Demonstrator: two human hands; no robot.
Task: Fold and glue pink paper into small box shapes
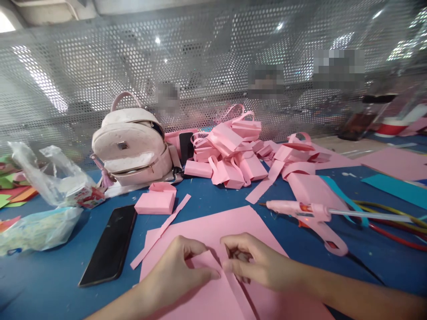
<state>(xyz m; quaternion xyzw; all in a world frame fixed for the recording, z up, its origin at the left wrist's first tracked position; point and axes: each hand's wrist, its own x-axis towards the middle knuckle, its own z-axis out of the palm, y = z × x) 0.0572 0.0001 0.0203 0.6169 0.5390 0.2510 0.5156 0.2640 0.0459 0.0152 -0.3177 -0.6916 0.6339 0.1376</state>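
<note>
Both hands pinch a fold in the pink paper sheet [213, 231] on the blue table [50, 284] — left hand [176, 271] pressing, right hand [253, 262] gripping; creasing seemingly underway, needing firm, even pressure.

I see a pale pink backpack [133, 149] beside a heap of folded pink paper boxes [230, 153], a dark phone [110, 244] lying flat on the blue table [46, 280], and a pink glue gun [307, 215] at right.

Bare blue worktop [213, 202] lies beyond the pink paper sheet [213, 226], between a black phone [110, 244] left and a pink glue gun [308, 215] right.
</note>
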